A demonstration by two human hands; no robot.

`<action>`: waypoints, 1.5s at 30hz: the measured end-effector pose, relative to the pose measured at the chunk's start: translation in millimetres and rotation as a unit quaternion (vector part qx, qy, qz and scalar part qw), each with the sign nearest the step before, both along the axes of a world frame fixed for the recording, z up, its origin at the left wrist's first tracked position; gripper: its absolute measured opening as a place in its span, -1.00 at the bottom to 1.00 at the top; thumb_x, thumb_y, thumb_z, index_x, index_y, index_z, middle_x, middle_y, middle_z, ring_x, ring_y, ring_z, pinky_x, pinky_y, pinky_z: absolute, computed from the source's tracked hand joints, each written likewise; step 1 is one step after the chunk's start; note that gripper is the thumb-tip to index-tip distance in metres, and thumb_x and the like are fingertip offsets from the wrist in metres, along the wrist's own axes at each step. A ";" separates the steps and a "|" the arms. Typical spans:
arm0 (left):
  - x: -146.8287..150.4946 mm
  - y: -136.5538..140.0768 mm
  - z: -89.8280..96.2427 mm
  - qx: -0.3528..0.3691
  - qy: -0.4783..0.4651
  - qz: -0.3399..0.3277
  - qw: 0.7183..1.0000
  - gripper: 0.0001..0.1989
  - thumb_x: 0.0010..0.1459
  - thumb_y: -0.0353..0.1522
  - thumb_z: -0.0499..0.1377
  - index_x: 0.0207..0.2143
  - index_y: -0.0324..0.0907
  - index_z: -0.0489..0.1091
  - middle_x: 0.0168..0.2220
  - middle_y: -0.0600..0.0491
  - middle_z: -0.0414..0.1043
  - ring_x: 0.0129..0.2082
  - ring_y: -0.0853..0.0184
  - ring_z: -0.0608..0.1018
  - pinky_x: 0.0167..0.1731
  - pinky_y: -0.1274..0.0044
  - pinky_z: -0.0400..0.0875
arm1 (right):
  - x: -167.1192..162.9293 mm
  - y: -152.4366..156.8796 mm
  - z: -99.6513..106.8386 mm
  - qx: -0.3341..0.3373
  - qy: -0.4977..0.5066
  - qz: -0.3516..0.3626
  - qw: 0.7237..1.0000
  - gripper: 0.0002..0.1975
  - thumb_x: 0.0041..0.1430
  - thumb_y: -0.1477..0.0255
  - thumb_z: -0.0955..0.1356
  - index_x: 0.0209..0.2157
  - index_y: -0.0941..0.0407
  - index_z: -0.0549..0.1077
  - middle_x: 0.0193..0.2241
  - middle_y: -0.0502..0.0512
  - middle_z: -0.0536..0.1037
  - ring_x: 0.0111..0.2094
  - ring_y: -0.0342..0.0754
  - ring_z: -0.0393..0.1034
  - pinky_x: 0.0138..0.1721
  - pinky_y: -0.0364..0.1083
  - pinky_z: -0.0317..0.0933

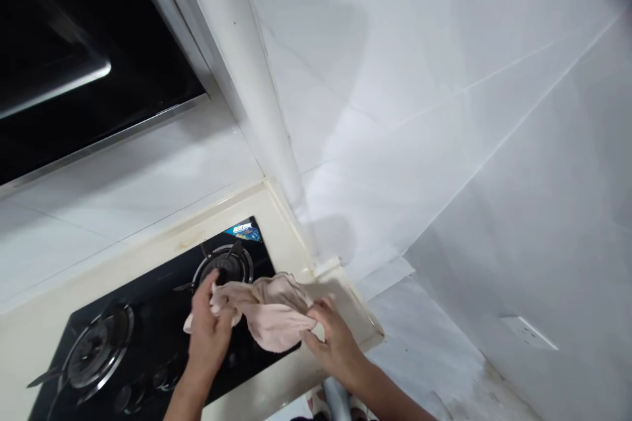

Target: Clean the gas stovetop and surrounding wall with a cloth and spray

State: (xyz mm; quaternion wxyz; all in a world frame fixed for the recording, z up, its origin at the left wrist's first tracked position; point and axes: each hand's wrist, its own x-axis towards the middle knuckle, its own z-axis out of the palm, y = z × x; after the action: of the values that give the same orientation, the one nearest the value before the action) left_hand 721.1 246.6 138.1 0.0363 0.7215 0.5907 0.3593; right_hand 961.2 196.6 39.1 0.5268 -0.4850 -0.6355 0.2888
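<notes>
Both forearms rise from the near edge, and the right hand [333,335] sits at the near right corner of the stove [148,335], fingers curled onto the right end of a pale pink cloth [271,316]. It seems to pinch that edge against the cream tabletop [345,306], which keeps the fabric from sliding. At the other end, the left hand [210,329] is closed around a gathered bunch of the cloth, thumb and fingers wrapped over it, so that end is lifted a little while the middle sags onto the black glass. Held at both ends like this, the cloth is stretched across the stove's right front corner and partly over its edge, which looks like a grip for spreading or refolding it rather than for carrying it away. Just beyond the left hand is the right burner [224,266], its ring and pan supports bare; the left burner [96,348] lies well apart to the near left, with knobs along the near side between them. A black hood [74,59] hangs above to the far left, and a white pipe [247,79] runs down the corner of the tiled wall [444,112] to the tabletop. A white socket [528,332] sits on the right wall.
</notes>
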 end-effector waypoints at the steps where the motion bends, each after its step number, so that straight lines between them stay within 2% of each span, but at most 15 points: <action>1: 11.9 -5.9 -6.0 -0.031 0.020 -0.056 0.998 -0.46 0.24 -0.22 0.10 0.25 -0.07 0.16 0.23 -0.11 0.26 0.18 0.11 0.37 0.15 0.21 0.30 | 3.5 -1.1 3.6 0.008 0.016 -0.006 1.000 -0.98 0.10 0.47 0.31 -0.38 0.09 0.34 -0.16 0.14 0.39 -0.11 0.01 0.31 -0.11 -0.07 0.24; 3: 37.3 -15.4 -21.1 -0.106 0.057 -0.170 0.978 -0.47 0.22 -0.22 0.16 0.23 -0.04 0.21 0.21 -0.11 0.30 0.20 0.10 0.35 0.18 0.20 0.25 | 11.1 -1.5 14.5 0.003 0.049 0.027 0.998 -0.90 0.21 0.37 0.29 -0.37 0.08 0.35 -0.17 0.13 0.41 -0.13 0.00 0.32 -0.12 -0.08 0.23; 5: 57.3 -16.8 -35.9 -0.161 0.074 -0.223 0.958 -0.59 0.19 -0.22 0.20 0.08 -0.06 0.38 0.06 -0.09 0.45 0.09 0.10 0.44 0.15 0.22 0.26 | 19.5 0.0 23.6 -0.040 0.094 0.082 0.991 -0.80 0.29 0.27 0.25 -0.35 0.08 0.34 -0.37 0.03 0.41 -0.34 -0.09 0.31 -0.30 -0.15 0.21; 8: 66.3 -3.2 -47.3 -0.232 0.036 -0.220 0.947 -0.81 0.22 -0.28 0.13 -0.20 -0.13 0.49 -0.25 -0.01 0.52 -0.19 0.22 0.51 -0.03 0.34 0.36 | 36.1 1.4 21.0 -0.127 0.143 0.062 0.980 -0.68 0.29 0.14 0.24 -0.40 0.09 0.31 -0.55 -0.07 0.28 -0.49 -0.14 0.20 -0.46 -0.18 0.09; 11: 56.3 17.1 -41.5 -0.312 -0.038 -0.202 0.928 -0.87 0.14 -0.33 0.15 -0.32 -0.18 0.46 -0.37 0.06 0.44 -0.31 0.31 0.45 -0.24 0.49 0.33 | 56.7 -2.0 3.2 -0.192 0.127 0.039 0.972 -0.62 0.25 0.10 0.24 -0.49 0.09 0.25 -0.57 -0.09 0.21 -0.50 -0.15 0.15 -0.47 -0.18 0.04; 14: 48.7 35.8 -27.4 -0.455 -0.115 -0.211 0.858 -0.79 0.01 -0.25 0.27 -0.37 -0.20 0.40 -0.45 0.14 0.35 -0.43 0.40 0.37 -0.40 0.57 0.22 | 73.2 -3.0 -11.5 -0.228 0.106 0.053 0.966 -0.61 0.24 0.08 0.25 -0.49 0.09 0.26 -0.55 -0.08 0.23 -0.47 -0.14 0.16 -0.44 -0.18 0.03; 16: 52.6 49.1 -20.9 -0.521 -0.140 -0.229 0.810 -0.68 -0.07 -0.18 0.35 -0.38 -0.20 0.38 -0.48 0.17 0.31 -0.46 0.44 0.32 -0.45 0.60 0.17 | 78.9 4.0 -15.5 -0.228 0.111 0.013 0.967 -0.59 0.23 0.05 0.24 -0.49 0.09 0.28 -0.55 -0.07 0.25 -0.45 -0.12 0.18 -0.43 -0.17 0.05; 17: 57.7 56.7 -19.9 -0.532 -0.150 -0.234 0.800 -0.64 -0.08 -0.14 0.36 -0.37 -0.20 0.38 -0.47 0.17 0.31 -0.46 0.44 0.32 -0.46 0.60 0.16 | 80.3 10.1 -16.5 -0.224 0.111 -0.019 0.968 -0.58 0.22 0.03 0.23 -0.49 0.09 0.29 -0.55 -0.07 0.25 -0.45 -0.11 0.18 -0.43 -0.17 0.05; 20: 82.0 81.9 -27.9 -0.493 -0.189 -0.207 0.824 -0.63 0.04 -0.06 0.25 -0.36 -0.19 0.36 -0.50 0.18 0.28 -0.50 0.46 0.29 -0.50 0.61 0.14 | 82.9 34.3 -19.3 -0.201 0.072 -0.110 0.971 -0.57 0.21 0.02 0.22 -0.50 0.07 0.30 -0.58 -0.06 0.26 -0.46 -0.09 0.19 -0.41 -0.15 0.05; 24: 116.9 107.6 -54.0 -0.359 -0.130 -0.155 0.911 -0.78 0.08 -0.22 0.20 -0.48 -0.17 0.33 -0.58 0.21 0.22 -0.53 0.45 0.27 -0.50 0.60 0.15 | 90.5 65.2 -24.5 -0.211 -0.020 -0.196 0.957 -0.65 0.21 0.11 0.22 -0.50 0.05 0.29 -0.58 -0.04 0.36 -0.46 -0.07 0.23 -0.37 -0.13 0.02; 26: 125.6 113.2 -65.8 -0.318 -0.105 -0.136 0.932 -0.84 0.05 -0.30 0.19 -0.51 -0.16 0.33 -0.59 0.21 0.23 -0.52 0.44 0.30 -0.47 0.60 0.17 | 92.8 76.3 -24.6 -0.238 -0.050 -0.222 0.944 -0.69 0.21 0.16 0.24 -0.49 0.05 0.31 -0.55 -0.02 0.42 -0.44 -0.07 0.26 -0.36 -0.13 0.00; 30: 117.6 122.2 -75.9 -0.274 -0.115 -0.087 0.951 -0.85 0.08 -0.31 0.12 -0.52 -0.14 0.31 -0.58 0.20 0.26 -0.50 0.42 0.34 -0.44 0.59 0.20 | 79.7 84.7 -19.3 -0.288 -0.091 -0.235 0.924 -0.69 0.23 0.15 0.29 -0.47 0.06 0.39 -0.51 0.01 0.47 -0.41 -0.06 0.30 -0.38 -0.14 -0.02; 34: 100.9 142.6 -68.4 -0.218 -0.121 -0.037 0.968 -0.83 0.11 -0.28 0.09 -0.50 -0.13 0.28 -0.58 0.20 0.23 -0.51 0.41 0.33 -0.44 0.58 0.20 | 58.3 78.3 -18.1 -0.268 -0.120 -0.176 0.940 -0.70 0.28 0.16 0.27 -0.38 0.06 0.45 -0.44 0.04 0.52 -0.39 -0.04 0.35 -0.40 -0.14 -0.05; 39: 117.7 160.7 -62.8 -0.175 -0.084 -0.075 0.978 -0.87 0.14 -0.34 0.09 -0.46 -0.14 0.33 -0.52 0.15 0.33 -0.42 0.37 0.39 -0.34 0.55 0.28 | 68.2 63.5 -27.7 -0.239 -0.090 -0.173 0.951 -0.67 0.31 0.22 0.18 -0.44 0.08 0.38 -0.51 0.02 0.48 -0.42 -0.06 0.34 -0.39 -0.14 -0.02; 45: 137.4 144.6 -75.0 -0.147 -0.020 -0.133 0.980 -0.90 0.12 -0.47 0.08 -0.41 -0.17 0.37 -0.36 0.01 0.44 -0.30 0.29 0.47 -0.20 0.45 0.35 | 71.0 23.5 -45.1 -0.224 -0.197 -0.152 0.942 -0.64 0.32 0.24 0.13 -0.50 0.07 0.30 -0.57 0.02 0.43 -0.49 -0.06 0.31 -0.40 -0.11 -0.12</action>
State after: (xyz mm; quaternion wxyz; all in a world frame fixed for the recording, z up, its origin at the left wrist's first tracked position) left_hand 858.5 391.2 63.1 0.2007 0.7733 0.5350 0.2748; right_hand 1032.2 220.1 -6.0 0.3068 -0.7288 -0.5637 0.2388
